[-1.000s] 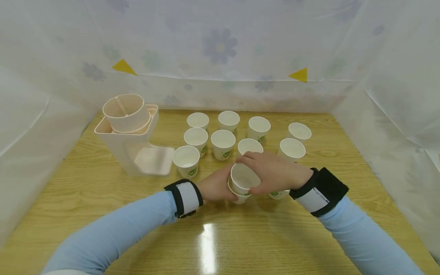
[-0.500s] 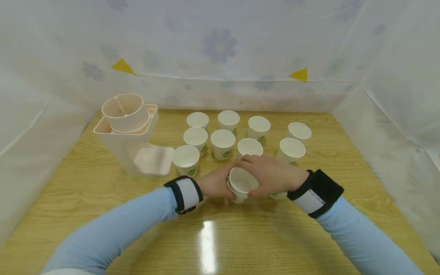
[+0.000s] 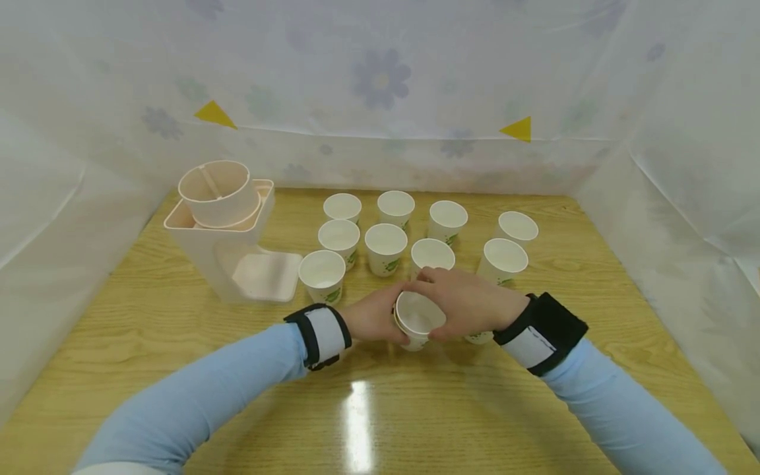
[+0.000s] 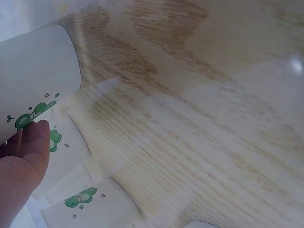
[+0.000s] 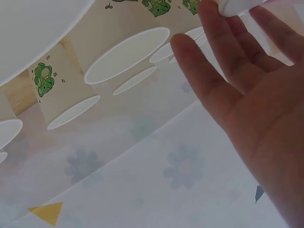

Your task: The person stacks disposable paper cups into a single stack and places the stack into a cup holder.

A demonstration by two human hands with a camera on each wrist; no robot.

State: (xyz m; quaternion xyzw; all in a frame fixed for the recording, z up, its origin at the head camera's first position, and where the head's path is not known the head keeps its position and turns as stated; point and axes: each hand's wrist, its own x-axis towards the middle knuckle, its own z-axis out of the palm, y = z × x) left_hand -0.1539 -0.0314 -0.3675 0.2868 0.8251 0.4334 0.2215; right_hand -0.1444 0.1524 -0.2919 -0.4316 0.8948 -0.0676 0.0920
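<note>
Two white paper cups, one nested in the other, stand at the front middle between both hands. The upper paper cup (image 3: 420,311) shows its inside, and the lower paper cup (image 3: 413,346) shows as a sliver beneath it. My left hand (image 3: 375,315) grips the lower cup from its left side. My right hand (image 3: 466,300) reaches over from the right and holds the upper cup near its rim, fingers behind and thumb in front. In the left wrist view, the left hand's fingers (image 4: 35,137) lie by a cup's green printed animal. In the right wrist view, the right hand's fingertips meet a white rim (image 5: 235,5).
Several more paper cups stand upright behind the hands, including a left front cup (image 3: 322,276) and a right cup (image 3: 503,259). Another cup (image 3: 479,338) is mostly hidden under the right hand. A pale holder with a round top (image 3: 220,211) stands left on the wooden table (image 3: 285,409).
The upper cup has sunk deeper into the lower one, with my right hand moving slightly down and left. My left hand has stayed nearly in place.
</note>
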